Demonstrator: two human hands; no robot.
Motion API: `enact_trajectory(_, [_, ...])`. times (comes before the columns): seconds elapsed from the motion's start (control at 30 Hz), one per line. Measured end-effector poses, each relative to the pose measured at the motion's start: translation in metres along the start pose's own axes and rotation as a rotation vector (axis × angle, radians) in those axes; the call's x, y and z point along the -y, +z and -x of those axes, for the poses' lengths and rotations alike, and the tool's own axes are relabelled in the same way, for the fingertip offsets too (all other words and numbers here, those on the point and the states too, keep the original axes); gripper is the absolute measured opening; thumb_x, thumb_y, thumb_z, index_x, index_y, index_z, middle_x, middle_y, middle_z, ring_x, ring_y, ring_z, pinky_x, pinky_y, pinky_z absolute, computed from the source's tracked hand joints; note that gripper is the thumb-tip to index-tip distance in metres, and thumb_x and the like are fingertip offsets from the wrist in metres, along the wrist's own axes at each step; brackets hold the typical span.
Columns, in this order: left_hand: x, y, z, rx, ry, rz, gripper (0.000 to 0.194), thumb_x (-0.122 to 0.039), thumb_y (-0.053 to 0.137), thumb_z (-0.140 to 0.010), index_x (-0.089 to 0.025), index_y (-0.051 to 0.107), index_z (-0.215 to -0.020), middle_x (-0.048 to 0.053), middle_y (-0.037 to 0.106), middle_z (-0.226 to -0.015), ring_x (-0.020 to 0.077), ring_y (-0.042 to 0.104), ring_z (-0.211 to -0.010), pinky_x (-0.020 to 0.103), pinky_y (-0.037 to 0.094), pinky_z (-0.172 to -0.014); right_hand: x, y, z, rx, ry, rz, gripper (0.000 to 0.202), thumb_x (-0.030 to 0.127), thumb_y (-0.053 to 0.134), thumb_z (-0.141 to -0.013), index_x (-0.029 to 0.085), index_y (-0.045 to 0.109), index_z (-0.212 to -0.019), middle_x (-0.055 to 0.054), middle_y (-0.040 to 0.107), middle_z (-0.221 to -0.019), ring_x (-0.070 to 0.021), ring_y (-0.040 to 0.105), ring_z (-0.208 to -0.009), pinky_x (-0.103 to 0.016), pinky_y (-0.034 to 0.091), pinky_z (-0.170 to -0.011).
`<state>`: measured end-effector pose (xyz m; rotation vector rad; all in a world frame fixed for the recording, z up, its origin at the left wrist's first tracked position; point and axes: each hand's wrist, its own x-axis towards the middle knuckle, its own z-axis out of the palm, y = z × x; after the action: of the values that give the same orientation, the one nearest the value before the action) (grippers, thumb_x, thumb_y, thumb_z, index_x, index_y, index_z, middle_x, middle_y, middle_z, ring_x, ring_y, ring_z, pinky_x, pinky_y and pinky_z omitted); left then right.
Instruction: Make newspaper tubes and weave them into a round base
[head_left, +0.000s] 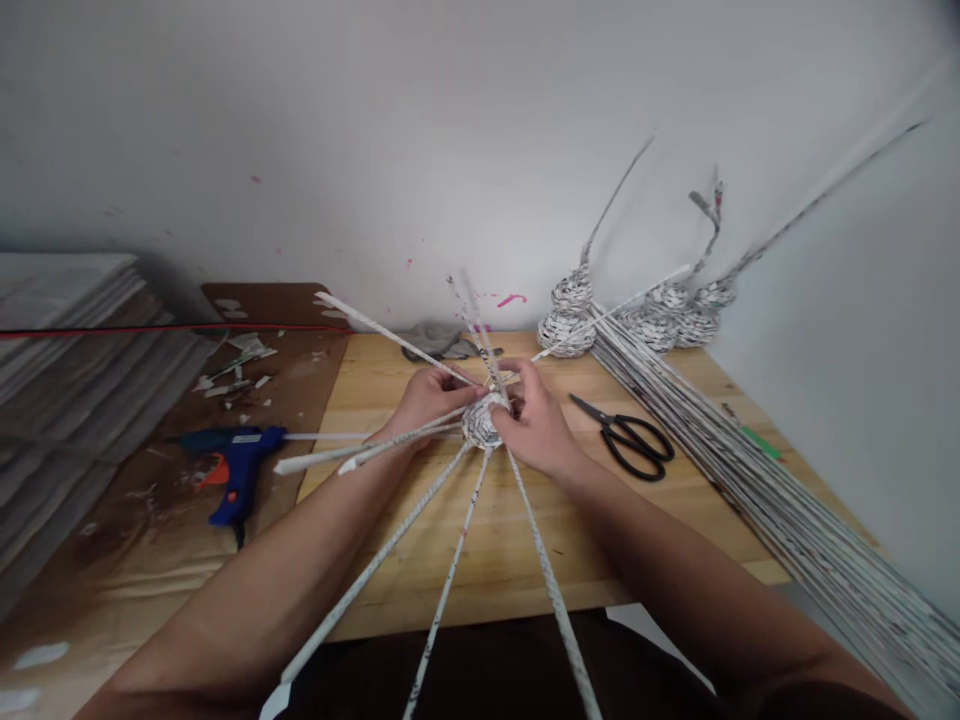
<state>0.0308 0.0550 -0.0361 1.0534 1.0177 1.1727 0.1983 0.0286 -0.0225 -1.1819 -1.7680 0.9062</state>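
Observation:
A small round woven piece of rolled newspaper is held over the wooden table, its paper tubes fanning out in all directions. My left hand pinches its far left edge between thumb and fingers. From the other side my right hand grips the piece, thumb pressed on its right face and fingers curled behind. One upright tube beside the right fingers is smeared by motion. The fingertips at the back are partly hidden.
Black-handled scissors lie right of my hands, near a long bundle of paper tubes. Gourd-shaped woven pieces stand by the wall. To the left are a blue glue gun, paper scraps and stacked newspaper. A grey cloth lies behind.

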Motion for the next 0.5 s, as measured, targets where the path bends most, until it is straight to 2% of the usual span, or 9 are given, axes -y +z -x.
enact_trajectory(0.13, [-0.0027, -0.0017, -0.0007, 0.004, 0.014, -0.027, 0.038, -0.031, 0.093, -0.047, -0.013, 0.071, -0.072, 0.003, 0.072, -0.068, 0.0157, 0.064, -0.06, 0.028, 0.051, -0.06, -0.0015, -0.0029, -0.0014, -0.056, -0.012, 0.051, 0.037, 0.016, 0.056, -0.08, 0.024, 0.045, -0.115, 0.002, 0.066, -0.078, -0.0166, 0.063, -0.065, -0.028, 0.047, -0.063])
enact_trajectory(0.27, [-0.0029, -0.002, 0.0, 0.054, -0.056, -0.035, 0.041, -0.032, 0.091, -0.051, -0.014, 0.077, -0.085, 0.006, 0.076, -0.078, 0.0172, 0.066, -0.064, 0.03, 0.052, -0.065, -0.0041, -0.0044, -0.0032, -0.032, 0.0, 0.114, 0.04, 0.017, 0.056, -0.081, 0.023, 0.046, -0.119, 0.0, 0.067, -0.082, -0.0194, 0.065, -0.071, -0.032, 0.05, -0.069])
enact_trajectory(0.5, [0.0019, 0.0008, 0.0, 0.071, -0.147, 0.032, 0.032, -0.027, 0.089, -0.052, -0.013, 0.078, -0.078, 0.006, 0.074, -0.071, 0.0164, 0.064, -0.059, 0.029, 0.051, -0.062, -0.0045, -0.0044, -0.006, -0.025, 0.046, 0.136, 0.037, 0.017, 0.058, -0.079, 0.021, 0.045, -0.113, -0.001, 0.066, -0.082, -0.0194, 0.065, -0.072, -0.033, 0.049, -0.07])
